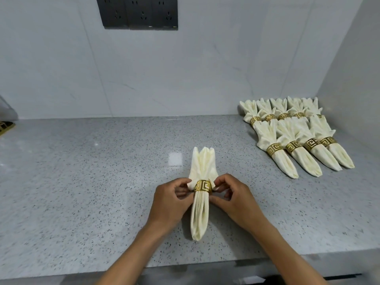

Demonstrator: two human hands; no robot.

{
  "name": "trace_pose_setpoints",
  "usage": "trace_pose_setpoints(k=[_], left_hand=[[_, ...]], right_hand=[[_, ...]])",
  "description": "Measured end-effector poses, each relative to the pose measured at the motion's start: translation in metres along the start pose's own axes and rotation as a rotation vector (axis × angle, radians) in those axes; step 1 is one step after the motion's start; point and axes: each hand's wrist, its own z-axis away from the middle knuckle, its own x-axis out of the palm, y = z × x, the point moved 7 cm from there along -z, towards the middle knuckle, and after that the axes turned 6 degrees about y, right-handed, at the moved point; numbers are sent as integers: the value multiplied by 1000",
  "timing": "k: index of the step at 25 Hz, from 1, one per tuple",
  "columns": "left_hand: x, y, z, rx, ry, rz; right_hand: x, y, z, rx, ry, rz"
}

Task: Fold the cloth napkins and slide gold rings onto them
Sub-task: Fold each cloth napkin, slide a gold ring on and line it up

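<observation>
Fingers (183,187) of left hand (170,202) pinched on cloth at left side of gold ring (203,186); fingers of right hand (236,202) closed on cloth at ring's right side. Napkin (200,214) lying lengthwise on desk (82,182), near front edge, pleated top fanning away from body, narrow tail pointing toward it. Wide bare stretch of desk to left and behind; some room to right before finished pile.

Cream cloth, gathered in long folds, cinched about mid-length by ring with cut-out key pattern.

Finished napkins (298,136) in two overlapping rows at far right corner, each ringed, close against side wall (349,68). Grey speckled glossy top; pale marbled back wall (144,68) with dark socket panel (139,12) high up. Woven item (6,127) at far left edge, cut off.
</observation>
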Motion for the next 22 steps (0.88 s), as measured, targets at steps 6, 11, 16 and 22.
trace_pose_setpoints(k=[6, 11, 16, 22], left_hand=[[9, 6, 4, 104, 106, -134], [10, 14, 9, 169, 166, -170], [11, 12, 8, 131, 169, -133], [10, 12, 6, 126, 163, -117]], right_hand=[[-1, 1, 5, 24, 125, 66], [1, 2, 6, 55, 203, 103], [4, 2, 5, 36, 236, 160], [-2, -2, -6, 17, 117, 174]])
